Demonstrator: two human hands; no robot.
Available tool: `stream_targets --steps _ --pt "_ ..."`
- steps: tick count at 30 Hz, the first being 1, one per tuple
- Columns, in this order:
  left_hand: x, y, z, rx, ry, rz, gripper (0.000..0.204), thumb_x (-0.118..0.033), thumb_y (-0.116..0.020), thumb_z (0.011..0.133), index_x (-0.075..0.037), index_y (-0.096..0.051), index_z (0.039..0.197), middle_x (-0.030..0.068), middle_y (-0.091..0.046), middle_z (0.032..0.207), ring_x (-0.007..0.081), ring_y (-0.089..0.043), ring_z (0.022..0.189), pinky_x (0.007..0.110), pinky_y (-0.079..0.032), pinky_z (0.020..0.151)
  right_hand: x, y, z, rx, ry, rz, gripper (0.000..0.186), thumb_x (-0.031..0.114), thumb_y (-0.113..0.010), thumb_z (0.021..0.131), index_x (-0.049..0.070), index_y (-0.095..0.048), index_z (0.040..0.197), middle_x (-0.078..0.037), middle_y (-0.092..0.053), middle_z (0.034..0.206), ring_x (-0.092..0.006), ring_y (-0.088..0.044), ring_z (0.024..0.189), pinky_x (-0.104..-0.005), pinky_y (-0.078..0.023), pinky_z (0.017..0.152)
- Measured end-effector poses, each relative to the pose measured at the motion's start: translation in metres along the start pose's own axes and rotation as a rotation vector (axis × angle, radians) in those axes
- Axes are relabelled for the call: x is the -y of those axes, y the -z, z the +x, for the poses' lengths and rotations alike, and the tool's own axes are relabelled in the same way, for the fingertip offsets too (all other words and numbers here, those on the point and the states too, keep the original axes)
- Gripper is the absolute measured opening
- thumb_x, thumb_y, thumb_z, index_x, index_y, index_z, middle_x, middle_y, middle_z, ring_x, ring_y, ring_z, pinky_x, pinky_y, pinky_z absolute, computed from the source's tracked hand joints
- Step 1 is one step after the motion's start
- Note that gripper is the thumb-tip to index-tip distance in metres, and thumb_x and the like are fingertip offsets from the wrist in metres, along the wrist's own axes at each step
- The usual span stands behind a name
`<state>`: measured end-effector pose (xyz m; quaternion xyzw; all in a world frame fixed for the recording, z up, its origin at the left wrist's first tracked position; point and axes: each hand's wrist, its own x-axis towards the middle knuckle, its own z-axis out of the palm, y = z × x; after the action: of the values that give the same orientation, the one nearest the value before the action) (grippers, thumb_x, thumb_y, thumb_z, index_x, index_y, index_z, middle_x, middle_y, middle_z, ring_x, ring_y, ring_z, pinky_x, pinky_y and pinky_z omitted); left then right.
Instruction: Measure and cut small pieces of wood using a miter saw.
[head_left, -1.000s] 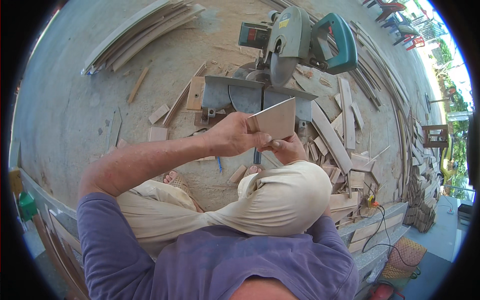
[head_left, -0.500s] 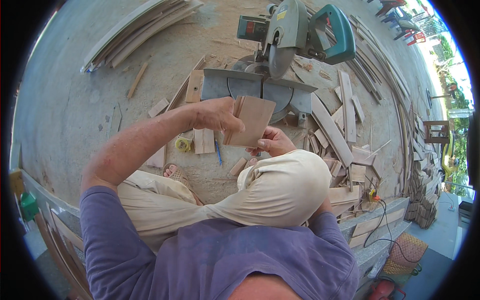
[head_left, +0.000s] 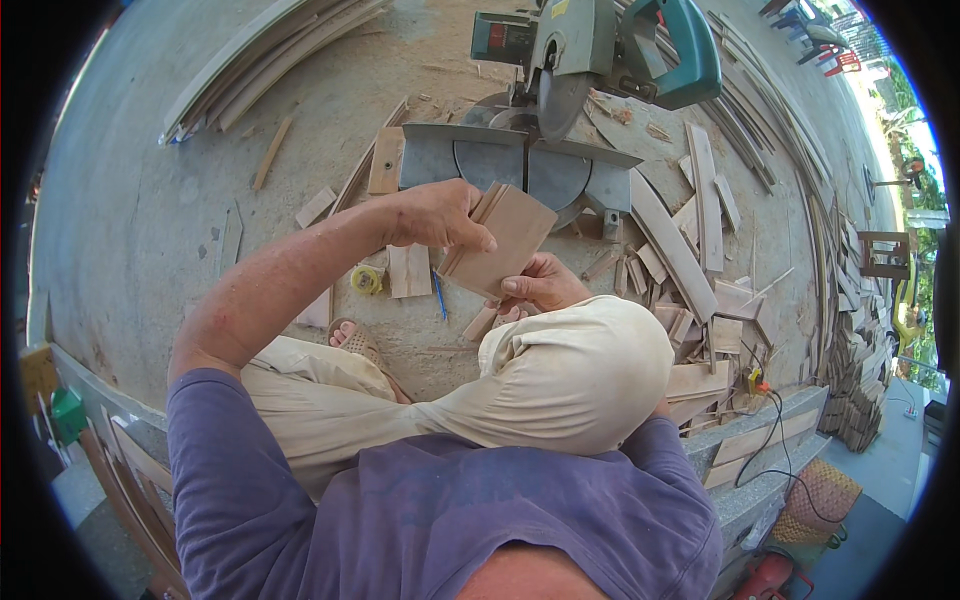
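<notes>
My two hands hold a small stack of short wooden boards point(head_left: 508, 238) just in front of the miter saw point(head_left: 582, 60). My left hand point(head_left: 445, 215) is closed on the stack's left edge, thumb lying over the top board. From the lower right, my right hand point(head_left: 545, 284) pinches the near corner, its thumb on top and its other fingers partly hidden below. Beyond the stack are the saw's grey fence point(head_left: 435, 140) and its raised round blade point(head_left: 560, 104). On the floor near my left forearm are a yellow tape measure point(head_left: 367, 279), a short board point(head_left: 409, 272) and a blue pen or pencil point(head_left: 439, 296).
Offcuts and a long board point(head_left: 672, 255) lie to the right of the saw. Long planks point(head_left: 265, 65) are stacked at the far left. A black cord point(head_left: 777, 440) runs over the grey ledge point(head_left: 800, 408) at lower right. My sandalled feet point(head_left: 355, 342) rest on the floor.
The stack has turned slightly clockwise, and its boards look a little more fanned at the left edge. The view has shifted slightly, so the saw sits higher in the picture.
</notes>
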<state>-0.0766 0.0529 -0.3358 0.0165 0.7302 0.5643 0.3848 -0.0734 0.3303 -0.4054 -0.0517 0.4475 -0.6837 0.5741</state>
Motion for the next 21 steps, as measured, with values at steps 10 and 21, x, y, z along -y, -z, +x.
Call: stream_targets --steps 10,21 --pt "0.025 0.001 0.014 0.033 -0.009 -0.153 0.053 -0.024 -0.082 0.085 0.005 -0.070 0.128 0.0133 -0.074 0.114 0.0206 -0.067 0.106 0.036 -0.049 0.099 -0.017 0.006 0.010 -0.025 0.018 0.031 0.027 0.019 -0.081 0.096 0.003 -0.075 0.117 -0.010 -0.078 0.097 -0.0163 -0.074 0.083 -0.0302 -0.059 0.075" --pt "0.050 -0.003 0.019 -0.092 0.034 -0.456 0.040 -0.021 -0.081 0.089 -0.006 -0.072 0.125 0.0061 -0.074 0.109 0.0151 -0.067 0.099 0.034 -0.052 0.081 -0.015 0.022 0.017 -0.217 0.113 0.002 0.031 0.027 -0.078 0.099 0.003 -0.069 0.117 -0.006 -0.074 0.092 -0.0166 -0.074 0.076 -0.0303 -0.062 0.069"
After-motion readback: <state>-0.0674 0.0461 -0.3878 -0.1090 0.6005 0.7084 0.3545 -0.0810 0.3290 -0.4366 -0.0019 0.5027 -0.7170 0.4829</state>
